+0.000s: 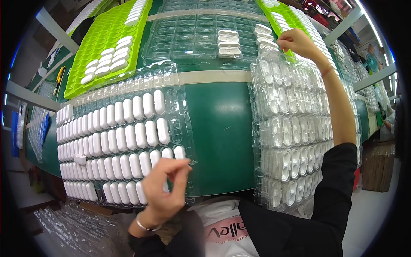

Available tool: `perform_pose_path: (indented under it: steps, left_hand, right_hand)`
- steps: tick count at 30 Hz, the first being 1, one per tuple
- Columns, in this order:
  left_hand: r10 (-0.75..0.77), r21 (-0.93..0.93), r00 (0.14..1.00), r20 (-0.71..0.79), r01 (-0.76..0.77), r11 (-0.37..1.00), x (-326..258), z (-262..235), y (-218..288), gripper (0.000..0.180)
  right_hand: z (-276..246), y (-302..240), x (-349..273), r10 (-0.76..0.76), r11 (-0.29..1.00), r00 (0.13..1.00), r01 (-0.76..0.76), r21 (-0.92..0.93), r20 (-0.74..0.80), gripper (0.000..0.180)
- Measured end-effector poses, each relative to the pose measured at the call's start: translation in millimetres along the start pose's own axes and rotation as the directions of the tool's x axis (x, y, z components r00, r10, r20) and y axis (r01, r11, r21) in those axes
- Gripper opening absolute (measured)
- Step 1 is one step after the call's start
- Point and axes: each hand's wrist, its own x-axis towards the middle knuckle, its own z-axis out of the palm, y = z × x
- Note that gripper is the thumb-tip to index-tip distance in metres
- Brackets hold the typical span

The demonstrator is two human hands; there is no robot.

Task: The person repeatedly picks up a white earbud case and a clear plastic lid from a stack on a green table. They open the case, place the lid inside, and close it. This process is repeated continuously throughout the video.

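Note:
My left hand (166, 188) is closed in a pinch over the near right part of a clear plastic tray (175, 121) filled with rows of white oval cases (141, 133). Its fingertips are close to a white case (180, 152) at the end of a row; whether they hold anything is too small to see. Stretched far right, my right hand (297, 43) has its fingers curled together beside a short column of white open case shells (264, 37). The fingertips come close to the nearest shell, and I cannot make out anything in them.
Stacked clear trays with hollow shells (295, 128) stand at the right. A lime-green tray (85, 55) with white cases lies far left, another (272, 17) far right. More open shells (228, 44) rest on a far clear tray (184, 32). One loose piece (80, 159) lies atop the left rows.

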Motion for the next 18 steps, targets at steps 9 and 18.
perform_pose_path:
  steps: [9, 18]
  left_hand:
    - [0.184, 0.826, 0.981, 0.055, -0.149, 0.544, 102.6, -25.2, -57.6, 0.023]
    - [-0.066, 0.848, 0.998, -0.002, 0.036, 0.528, 128.1, -6.8, -72.9, 0.038]
  right_hand:
    - [-1.8, -73.6, -102.0, -0.114, 0.989, 0.936, 0.074, -0.131, -0.333, 0.016]
    - [-37.8, -3.7, -180.5, 0.355, 0.934, 0.864, -0.315, 0.168, -0.356, 0.020]
